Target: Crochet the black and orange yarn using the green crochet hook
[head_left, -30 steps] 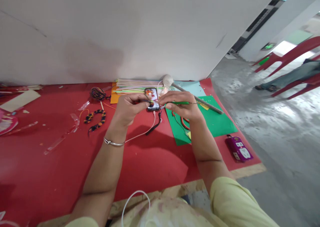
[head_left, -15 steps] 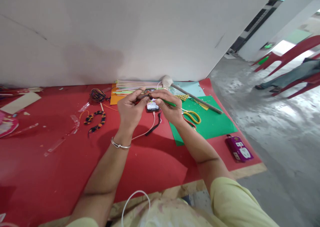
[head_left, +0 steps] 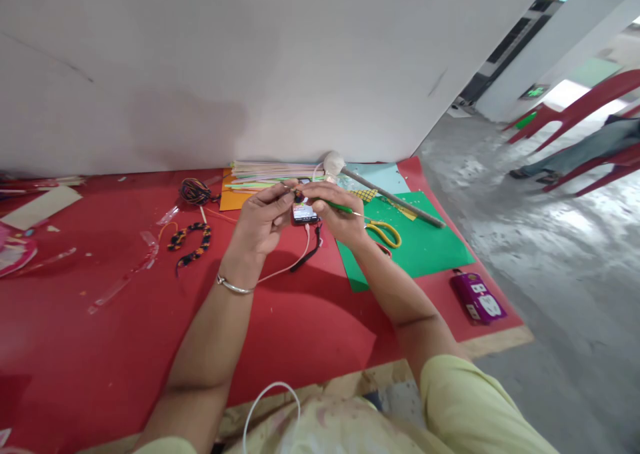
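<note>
Above the red table my left hand (head_left: 260, 217) pinches a small dark piece of yarn work (head_left: 299, 197) between thumb and fingers. Close by on its right, my right hand (head_left: 345, 219) is closed on a crochet hook (head_left: 341, 207) with a green handle, whose thin metal shaft sticks out back toward the wrist. The hook's tip meets the yarn between both hands, though the fingers hide its exact contact. Under the hands lies a phone (head_left: 305, 214) with a lit screen and a cable. Left of them are a black and orange crocheted strip (head_left: 204, 241) and a tangled yarn bundle (head_left: 194, 192).
Yellow-handled scissors (head_left: 393, 235) lie on a green sheet (head_left: 415, 261), with a stick (head_left: 400, 202) across its far side. A purple pouch (head_left: 477, 297) is near the right edge. Pale straws (head_left: 270, 168) lie by the white wall (head_left: 200, 74). A person's leg (head_left: 575, 154) shows beside red chairs.
My left hand has turned, with its wrist and bracelet shifting slightly left and its lower fingers loosening. My right hand stays nearly in place with the hook.
</note>
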The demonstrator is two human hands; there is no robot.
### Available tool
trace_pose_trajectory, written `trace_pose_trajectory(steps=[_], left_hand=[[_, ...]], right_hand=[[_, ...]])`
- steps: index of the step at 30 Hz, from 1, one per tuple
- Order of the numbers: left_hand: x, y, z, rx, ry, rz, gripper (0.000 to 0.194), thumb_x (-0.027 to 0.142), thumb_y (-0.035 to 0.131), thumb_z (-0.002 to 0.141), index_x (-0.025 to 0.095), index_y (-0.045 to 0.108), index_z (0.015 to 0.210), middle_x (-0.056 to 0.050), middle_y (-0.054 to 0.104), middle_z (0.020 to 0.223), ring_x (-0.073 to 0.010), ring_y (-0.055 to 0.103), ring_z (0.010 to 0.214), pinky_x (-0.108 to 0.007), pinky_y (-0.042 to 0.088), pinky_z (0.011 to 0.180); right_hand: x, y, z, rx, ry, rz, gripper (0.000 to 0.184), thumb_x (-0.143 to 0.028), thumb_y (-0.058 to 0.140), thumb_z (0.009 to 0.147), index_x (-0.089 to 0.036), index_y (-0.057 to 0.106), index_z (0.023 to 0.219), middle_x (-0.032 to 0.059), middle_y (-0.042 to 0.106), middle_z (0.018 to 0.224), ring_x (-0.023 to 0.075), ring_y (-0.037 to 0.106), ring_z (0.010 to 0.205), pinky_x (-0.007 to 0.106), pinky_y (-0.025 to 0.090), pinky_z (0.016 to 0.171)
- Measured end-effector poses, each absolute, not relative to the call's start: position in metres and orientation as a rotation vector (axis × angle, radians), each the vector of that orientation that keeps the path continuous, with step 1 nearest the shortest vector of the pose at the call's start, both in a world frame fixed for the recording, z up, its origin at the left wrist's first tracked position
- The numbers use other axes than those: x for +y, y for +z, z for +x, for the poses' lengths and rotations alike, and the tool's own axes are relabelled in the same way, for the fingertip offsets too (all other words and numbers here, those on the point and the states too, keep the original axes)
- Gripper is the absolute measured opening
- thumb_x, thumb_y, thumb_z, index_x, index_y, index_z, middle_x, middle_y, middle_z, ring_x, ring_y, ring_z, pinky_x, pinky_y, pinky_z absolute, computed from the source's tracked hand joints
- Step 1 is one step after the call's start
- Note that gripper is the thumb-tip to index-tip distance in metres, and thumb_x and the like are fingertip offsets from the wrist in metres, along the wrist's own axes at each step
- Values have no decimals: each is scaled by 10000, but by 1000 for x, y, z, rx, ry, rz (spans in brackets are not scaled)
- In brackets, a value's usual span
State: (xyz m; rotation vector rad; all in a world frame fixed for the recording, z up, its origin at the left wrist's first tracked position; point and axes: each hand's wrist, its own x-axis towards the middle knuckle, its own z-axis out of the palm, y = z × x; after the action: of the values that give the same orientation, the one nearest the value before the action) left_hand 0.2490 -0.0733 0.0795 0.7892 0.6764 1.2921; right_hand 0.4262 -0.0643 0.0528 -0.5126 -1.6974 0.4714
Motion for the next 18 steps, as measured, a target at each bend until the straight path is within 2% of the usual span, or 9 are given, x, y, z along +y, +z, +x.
trace_pose_trajectory(steps=[8, 18], left_hand=[[-71, 78, 239, 768, 1294, 902, 233, 166, 885, 585, 178, 845, 814, 4, 633, 600, -21, 321, 438, -208, 182, 404], [-69, 78, 236, 821, 1320, 1056, 157, 178, 834, 611, 179, 848, 768, 31, 527, 496, -32, 283, 423, -235, 155, 436]], right_hand=[[-59, 66, 448, -1866, 599, -501, 240, -392, 700, 998, -321, 817, 1195, 32, 833, 1135, 213, 771, 1145, 409, 604, 1041], [-64, 76, 454, -1978, 589, -418, 268, -287, 699, 1005, -283, 797, 1255, 77, 812, 1249, 211, 761, 1205, 383, 577, 1086]])
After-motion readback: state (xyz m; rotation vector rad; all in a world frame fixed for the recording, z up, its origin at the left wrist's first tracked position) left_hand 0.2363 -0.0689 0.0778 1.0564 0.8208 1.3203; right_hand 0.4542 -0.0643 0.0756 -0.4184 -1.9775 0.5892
